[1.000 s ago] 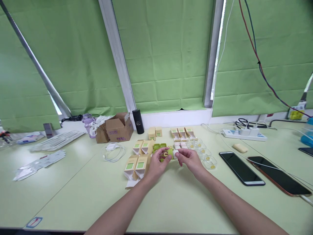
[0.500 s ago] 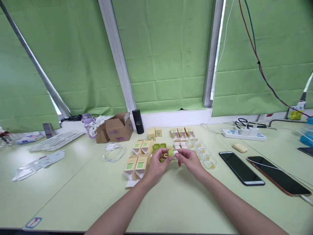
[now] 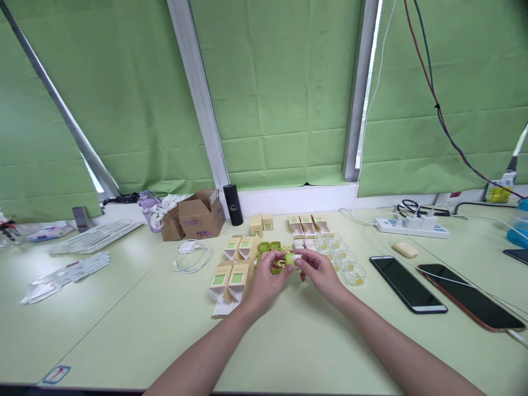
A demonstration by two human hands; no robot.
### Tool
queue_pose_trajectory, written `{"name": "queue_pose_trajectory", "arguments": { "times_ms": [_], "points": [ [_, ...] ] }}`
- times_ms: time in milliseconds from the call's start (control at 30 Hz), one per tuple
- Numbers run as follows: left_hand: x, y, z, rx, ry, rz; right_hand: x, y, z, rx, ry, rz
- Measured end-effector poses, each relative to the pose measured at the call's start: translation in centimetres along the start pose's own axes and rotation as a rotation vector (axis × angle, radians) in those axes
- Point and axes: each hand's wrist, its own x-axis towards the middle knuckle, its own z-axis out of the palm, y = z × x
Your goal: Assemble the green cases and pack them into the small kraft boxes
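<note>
Between my two hands, above the table, is a small green-and-white piece with a pale yellow loop point(image 3: 290, 260); its exact kind is not clear. My left hand point(image 3: 266, 279) pinches its green side between thumb and fingers. On its white end are the closed fingers of my right hand point(image 3: 320, 271). Small green square cups point(image 3: 269, 246) stand just behind my left hand. Past my right hand sit clear plastic covers with yellow spots point(image 3: 353, 273), and small white pieces point(image 3: 304, 244) lie behind the fingers. Open cartons with green labels point(image 3: 237, 278) stand left of my left hand.
More small cartons point(image 3: 306, 226) stand at the back. A brown cardboard box point(image 3: 201, 215) and black bottle point(image 3: 233, 205) are behind left, with a coiled white cable point(image 3: 193, 258) before them. Two phones point(image 3: 407, 284) and a power strip point(image 3: 412, 226) lie to the right.
The green-and-white piece has turned slightly between my fingers, and less of its white end shows. My hands stay in nearly the same place; the things on the table have not moved.
</note>
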Motion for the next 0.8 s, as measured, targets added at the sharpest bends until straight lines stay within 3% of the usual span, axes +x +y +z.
{"name": "queue_pose_trajectory", "arguments": {
  "times_ms": [167,300,500,800],
  "points": [
    [-0.5,-0.3,0.4,0.097,0.074,0.027,0.1,0.3,0.1,0.021,0.014,-0.035],
    [-1.2,0.2,0.6,0.198,0.106,0.130,0.0,0.3,0.2,0.073,0.038,-0.014],
    [-1.8,0.4,0.9,0.388,0.054,0.217,0.1,0.9,0.3,0.115,0.070,0.007],
    [-1.8,0.3,1.2,0.292,0.018,0.192,-0.1,1.1,0.8,0.165,0.056,0.041]
  ]
}}
